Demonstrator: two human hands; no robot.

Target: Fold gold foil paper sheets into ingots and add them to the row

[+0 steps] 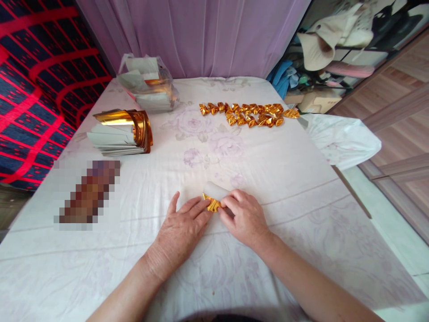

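Near the front middle of the table lies a sheet of foil paper point(213, 205), gold on one face and pale grey on the other, partly folded with its grey part curling up at the back. My left hand point(183, 226) rests flat on the cloth, fingers stretched and little finger apart, fingertips pressing the gold fold's left side. From the other side my right hand point(246, 217) pinches the paper between thumb and fingers; its fingers partly hide the sheet.
A stack of gold foil sheets point(115, 141) sits at the left, with a plastic bag of more sheets point(150, 91) behind it. Folded gold pieces point(251, 115) lie in rows at the back right. A white plastic bag point(345, 138) hangs at the table's right edge. A pixelated patch point(89, 194) covers something on the left.
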